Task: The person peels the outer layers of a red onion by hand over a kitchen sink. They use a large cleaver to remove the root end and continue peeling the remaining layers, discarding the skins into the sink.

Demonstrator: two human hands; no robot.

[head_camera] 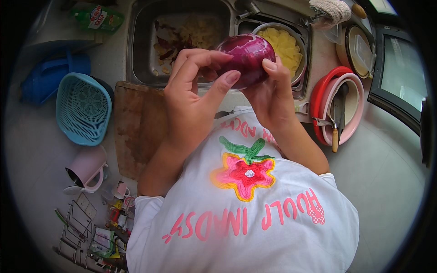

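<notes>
A shiny red onion (246, 61) is held up in front of my chest, over the divider between the sink bowls. My right hand (273, 90) cups it from below and from the right, the thumb pressed on its side. On the other side, my left hand (194, 92) pinches the onion's near left surface with bent fingers and thumb. A pale streak runs across the onion's top. Beneath it, the left sink bowl (143, 44) contains dark red skins and pale peelings (174, 44). Yellow slices (280, 44) fill a round metal bowl (302, 70) in the right basin; the onion partly hides that bowl.
A wooden cutting board (135, 129) lies left of my arm, near a blue basket (85, 105). Right of the sink, a knife (336, 129) rests across nested basins (317, 102). The faucet (251, 10) is beyond the sink; a pink kettle (90, 163) stands far left.
</notes>
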